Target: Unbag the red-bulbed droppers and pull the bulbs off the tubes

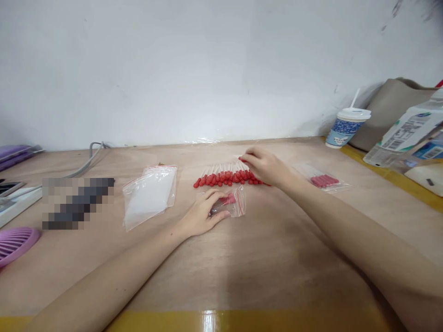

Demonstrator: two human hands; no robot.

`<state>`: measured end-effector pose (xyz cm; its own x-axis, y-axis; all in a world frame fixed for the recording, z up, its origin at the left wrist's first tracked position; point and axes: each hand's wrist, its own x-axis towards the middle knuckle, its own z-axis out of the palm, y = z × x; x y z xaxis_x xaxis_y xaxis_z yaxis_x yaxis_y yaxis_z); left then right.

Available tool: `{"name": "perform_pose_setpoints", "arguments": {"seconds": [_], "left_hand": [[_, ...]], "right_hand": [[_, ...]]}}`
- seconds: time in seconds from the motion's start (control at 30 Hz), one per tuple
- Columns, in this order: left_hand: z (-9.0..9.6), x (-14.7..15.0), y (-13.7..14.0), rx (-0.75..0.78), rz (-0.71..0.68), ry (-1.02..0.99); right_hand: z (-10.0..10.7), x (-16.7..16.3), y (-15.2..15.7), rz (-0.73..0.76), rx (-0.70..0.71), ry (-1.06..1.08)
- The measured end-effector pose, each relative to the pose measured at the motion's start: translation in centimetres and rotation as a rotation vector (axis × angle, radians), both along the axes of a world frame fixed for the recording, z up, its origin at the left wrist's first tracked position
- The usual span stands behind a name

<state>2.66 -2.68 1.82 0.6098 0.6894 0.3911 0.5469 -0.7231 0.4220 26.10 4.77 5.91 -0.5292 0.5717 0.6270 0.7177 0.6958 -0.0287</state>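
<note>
My left hand (207, 212) rests on the table, its thumb and fingers curled round a small clear zip bag (238, 203) with something red inside. Behind it lies a row of red-tipped white sticks (221, 177), with the red heads toward me. Above the right end of that row, my right hand (265, 166) pinches one red-headed stick; its red tip shows at the fingers. Part of the row is hidden behind this hand. To the right, a clear bag of red-tipped sticks (325, 180) lies flat.
Flat clear zip bags (150, 196) lie at left, near a blurred dark object (79, 203) and a pink fan-like grille (17, 244). A lidded paper cup (346, 129), a plastic bottle (398, 133) and a grey bag (380, 106) stand at right. A wall (207, 69) rises behind.
</note>
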Motion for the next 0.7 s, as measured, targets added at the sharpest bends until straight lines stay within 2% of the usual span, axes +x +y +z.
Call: {"name": "perform_pose_setpoints", "arguments": {"seconds": [0.1, 0.27, 0.37, 0.57, 0.7], "left_hand": [[0.0, 0.0, 0.0, 0.002, -0.003, -0.008], [0.0, 0.0, 0.0, 0.000, -0.015, -0.023], [0.0, 0.0, 0.0, 0.001, -0.015, -0.021], [0.0, 0.0, 0.2, 0.011, -0.004, 0.006], [0.0, 0.1, 0.1, 0.017, -0.001, 0.004]], "right_hand": [[-1.1, -1.7, 0.8, -0.049, 0.008, -0.230], [-1.5, -2.2, 0.8, -0.011, -0.006, -0.303], [-1.1, -1.4, 0.5, 0.039, -0.008, -0.265], [-0.7, 0.3, 0.5, 0.094, 0.015, 0.029], [-1.3, -0.4, 0.6, 0.105, 0.023, 0.013]]}}
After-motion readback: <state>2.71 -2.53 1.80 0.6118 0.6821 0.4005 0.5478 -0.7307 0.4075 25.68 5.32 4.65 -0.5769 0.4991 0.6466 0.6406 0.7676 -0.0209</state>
